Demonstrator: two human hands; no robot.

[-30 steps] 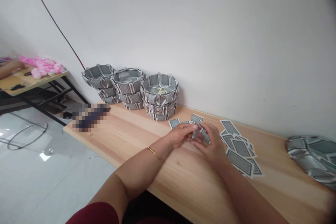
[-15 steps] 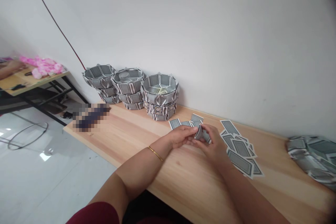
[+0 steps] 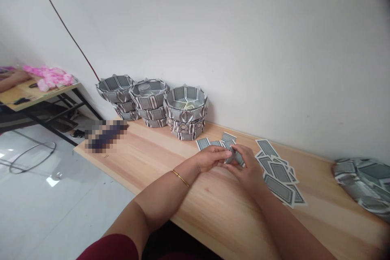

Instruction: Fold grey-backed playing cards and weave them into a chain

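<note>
My left hand (image 3: 210, 157) and my right hand (image 3: 248, 166) meet over the wooden table (image 3: 152, 158), both pinching one grey-backed playing card (image 3: 233, 155) that is bent between the fingers. A gold bangle sits on my left wrist. Loose cards (image 3: 278, 174) lie fanned on the table just right of my right hand. A few more cards (image 3: 213, 142) lie flat behind my hands.
Several bowls woven from folded cards (image 3: 184, 109) stand stacked against the white wall at the back left. A larger card-made piece (image 3: 362, 183) lies at the far right. A blurred dark object (image 3: 103, 135) rests near the table's left corner. Another table with pink flowers (image 3: 48, 76) stands left.
The card between my fingers has been bent and folded tighter. My hands have stayed in the same spot.
</note>
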